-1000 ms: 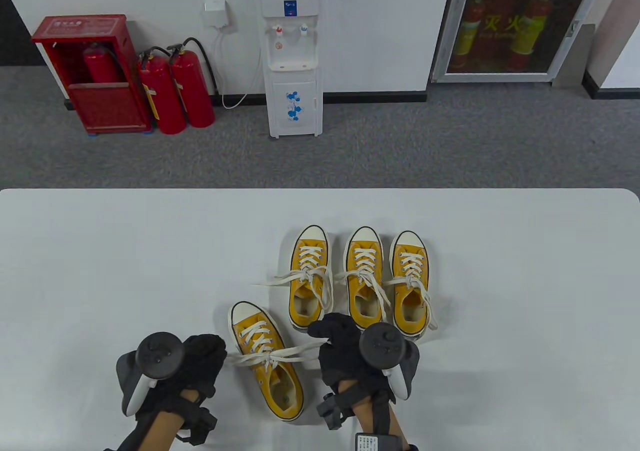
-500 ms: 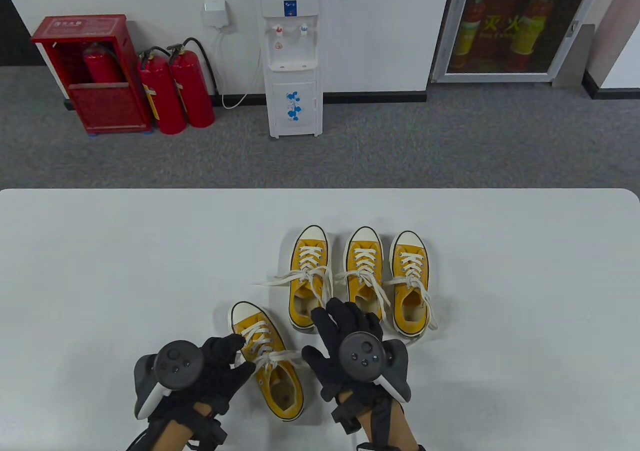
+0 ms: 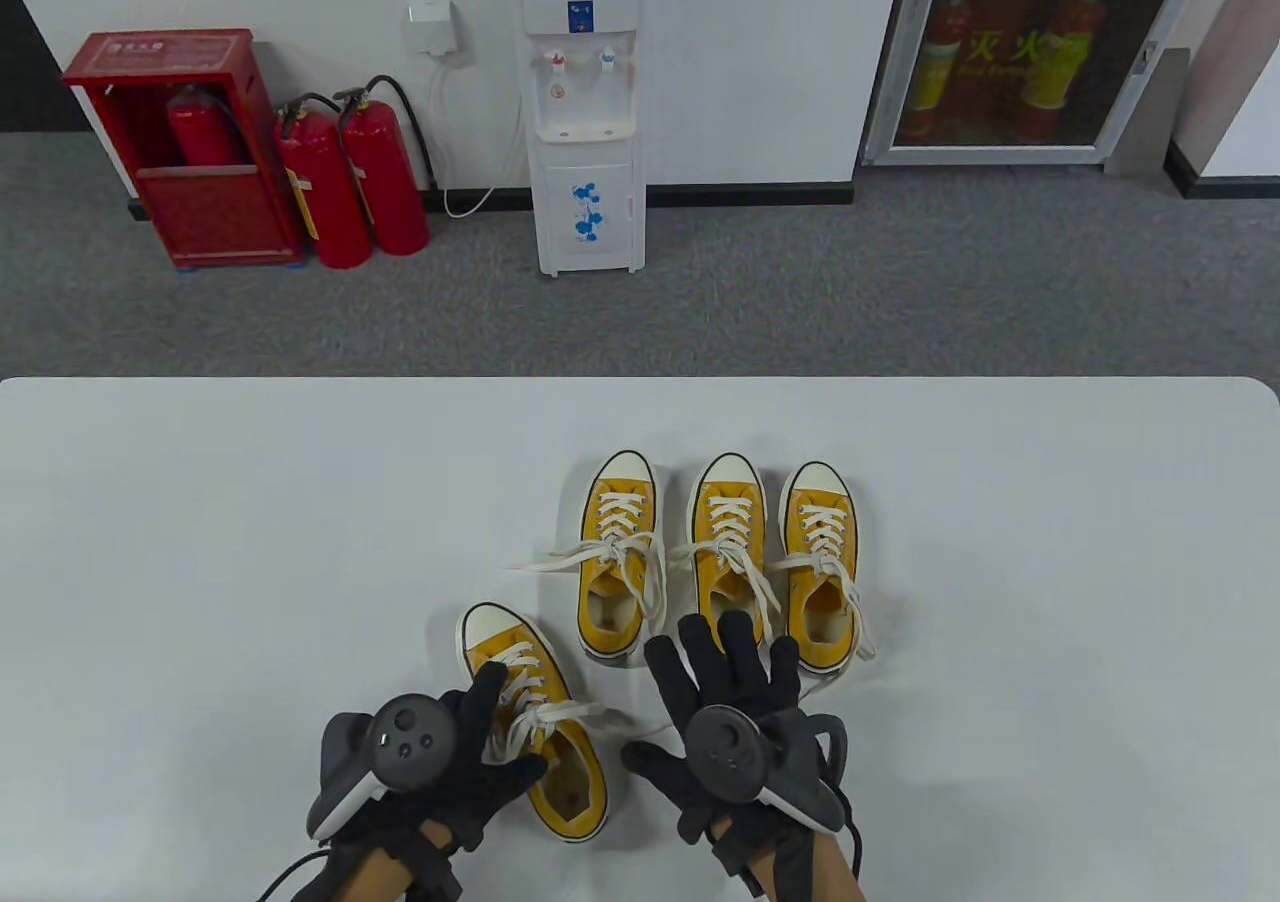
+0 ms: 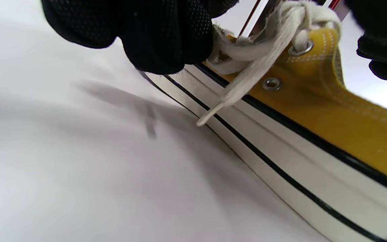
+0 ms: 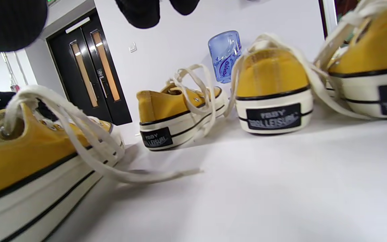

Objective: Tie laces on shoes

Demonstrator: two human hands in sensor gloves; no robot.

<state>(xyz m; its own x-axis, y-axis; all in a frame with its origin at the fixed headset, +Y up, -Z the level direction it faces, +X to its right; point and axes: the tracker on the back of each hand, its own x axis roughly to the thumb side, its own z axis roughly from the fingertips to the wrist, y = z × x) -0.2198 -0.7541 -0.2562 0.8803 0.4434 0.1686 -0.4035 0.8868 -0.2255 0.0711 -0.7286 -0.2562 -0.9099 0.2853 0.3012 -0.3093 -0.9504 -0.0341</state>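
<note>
A yellow sneaker (image 3: 570,802) with a white toe cap lies nearest me, toe pointing away and a little left. Its white lace (image 3: 548,712) is crossed over the tongue, and one slack end (image 5: 146,174) trails right onto the table. My left hand (image 3: 505,727) rests against the shoe's left side with fingers spread; its fingertips (image 4: 166,37) touch the lace by the eyelets. My right hand (image 3: 655,702) hovers to the shoe's right, fingers straight and spread, holding nothing. Three more yellow sneakers (image 3: 620,552) (image 3: 730,552) (image 3: 820,562) stand in a row behind, laces loose.
The white table (image 3: 200,542) has bare surface left and right of the shoes. The heels of the back row (image 5: 274,87) stand just beyond my right fingertips. On the floor past the far edge stand a water dispenser (image 3: 585,122) and red fire extinguishers (image 3: 350,182).
A second ago both hands pinched the lace ends and pulled them taut sideways. They have let go and opened, the left hand has moved in against the shoe, and the lace has gone slack.
</note>
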